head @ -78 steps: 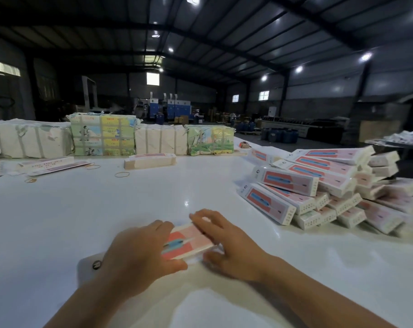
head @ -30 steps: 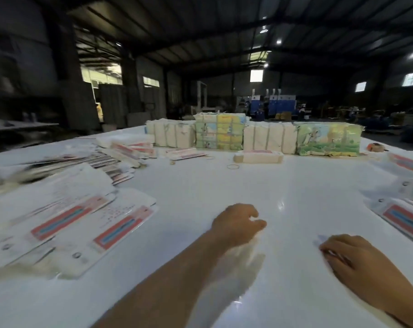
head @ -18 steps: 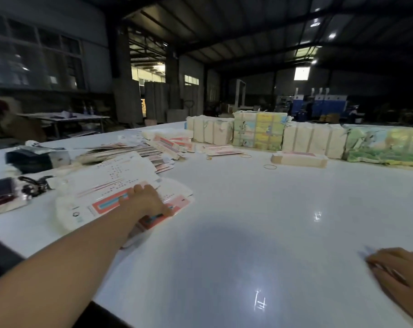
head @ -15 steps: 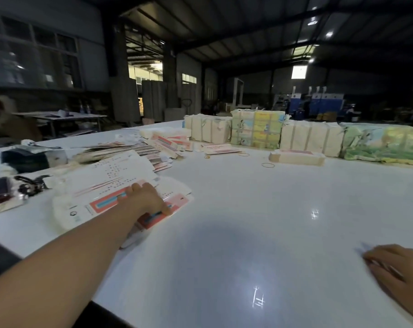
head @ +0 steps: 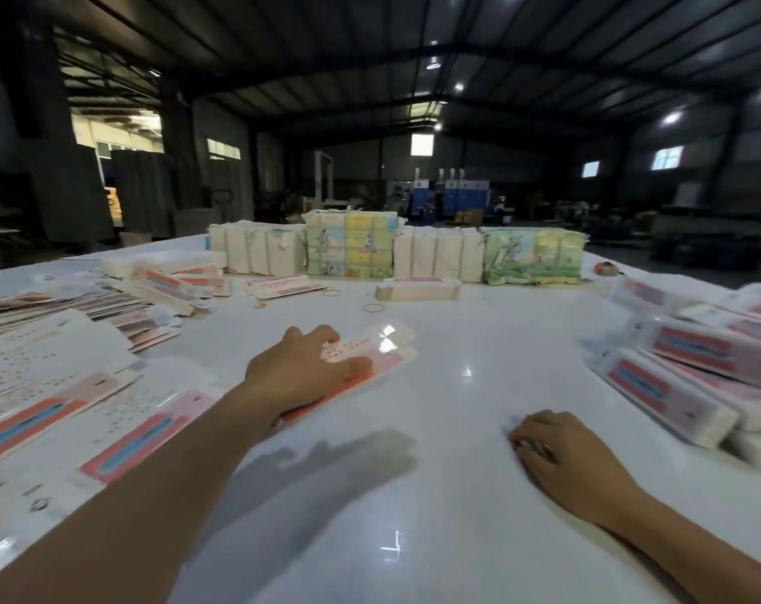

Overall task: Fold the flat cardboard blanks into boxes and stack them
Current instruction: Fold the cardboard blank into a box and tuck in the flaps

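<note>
Resting flat on a single cardboard blank near the middle of the white table, left hand with fingers spread and fairly straight, pressing rather than gripping; blurred, as though mid-slide. Lying palm down on bare tabletop at near right, right hand with fingers loosely curled and nothing seen in them. Spread across the near left, loose pile of flat blanks, white with red and blue stripes. Heaped at the right edge, stack of folded boxes with matching stripes. Standing along the far side, wrapped bundles, with one more box and some rubber bands lying just in front. Likely step: bringing a fresh blank to the clear space between both hands before folding. Best done by keeping the palm flat so only one sheet travels, stopping it square to the body between the two hands, then bringing the right hand across to pinch the far edge and pop the sleeve open along its creases. Worth watching: glossy tabletop, so a light sheet could skid past; thin card could crease if pressed unevenly.
</note>
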Demonstrator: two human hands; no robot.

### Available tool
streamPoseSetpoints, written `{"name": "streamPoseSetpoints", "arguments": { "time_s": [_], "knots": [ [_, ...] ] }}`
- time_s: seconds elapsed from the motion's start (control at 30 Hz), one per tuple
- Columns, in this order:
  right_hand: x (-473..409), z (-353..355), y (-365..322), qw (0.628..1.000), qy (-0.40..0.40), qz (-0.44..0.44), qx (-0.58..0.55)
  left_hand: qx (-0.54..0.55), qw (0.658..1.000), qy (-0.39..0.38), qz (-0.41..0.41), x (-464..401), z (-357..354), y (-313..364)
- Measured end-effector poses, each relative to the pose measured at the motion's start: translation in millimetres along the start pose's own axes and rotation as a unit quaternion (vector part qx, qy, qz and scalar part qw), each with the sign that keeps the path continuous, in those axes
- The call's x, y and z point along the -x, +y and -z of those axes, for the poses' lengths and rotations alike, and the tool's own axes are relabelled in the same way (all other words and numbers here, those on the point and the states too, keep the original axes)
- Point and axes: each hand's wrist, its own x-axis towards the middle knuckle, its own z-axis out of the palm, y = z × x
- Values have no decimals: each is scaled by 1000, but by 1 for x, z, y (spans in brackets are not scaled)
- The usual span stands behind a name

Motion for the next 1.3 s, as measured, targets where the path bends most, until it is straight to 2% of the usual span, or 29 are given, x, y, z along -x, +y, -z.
{"name": "streamPoseSetpoints", "arguments": {
  "time_s": [0.07, 0.13, 0.27, 0.33, 0.47, 0.5, 0.57, 0.63, 0.67, 0.77, 0.83, 0.9, 0.97, 1.03, 1.07, 1.1, 1.13, 1.23, 1.3],
  "knots": [
    [0, 2, -1, 1000, -6, -6, 7, 69, 995, -51, -55, 7, -27, 38],
    [0, 4, -2, 1000, -12, -17, 12, 89, 984, -106, -108, 16, -55, 65],
    [-1, 7, -3, 997, 1, -54, -46, 20, 966, -186, -181, 20, -94, 88],
    [-2, 5, -1, 997, -7, -61, -49, -25, 968, -158, -193, 19, -102, 88],
    [-4, 3, 3, 994, -13, -95, -55, -71, 975, -22, -211, 20, -112, 82],
    [-5, 4, 4, 990, 13, -116, -77, -79, 975, 3, -208, 19, -112, 80],
    [-4, 5, 6, 964, 119, -166, -173, -93, 974, 43, -200, 17, -111, 78],
    [0, 8, 4, 949, 196, -145, -202, -91, 976, 66, -188, 17, -109, 77],
    [1, 8, 1, 961, 186, -113, -170, -87, 976, 77, -184, 17, -108, 77],
    [5, 3, -8, 996, 65, -52, -31, -93, 973, 113, -180, 23, -105, 83],
    [4, 2, -13, 997, 23, -65, -41, -114, 968, 127, -182, 27, -106, 87],
    [3, 6, -17, 990, 30, -71, -117, -130, 966, 128, -185, 29, -108, 90],
    [3, 13, -20, 962, 48, -102, -249, -122, 969, 122, -179, 28, -110, 91],
    [0, 21, -22, 867, 12, -142, -478, -98, 972, 124, -171, 26, -110, 92],
    [-1, 23, -21, 820, -17, -147, -552, -90, 972, 131, -172, 25, -110, 91],
    [-1, 26, -21, 801, -35, -145, -581, -86, 970, 136, -182, 23, -111, 91],
    [-1, 28, -20, 802, -47, -142, -578, -84, 967, 134, -200, 22, -111, 90],
    [1, 30, -18, 878, -70, -116, -458, -70, 961, 88, -251, 18, -112, 87],
    [3, 31, -19, 891, -63, -107, -436, -41, 964, 49, -258, 16, -109, 88]
  ]
}}
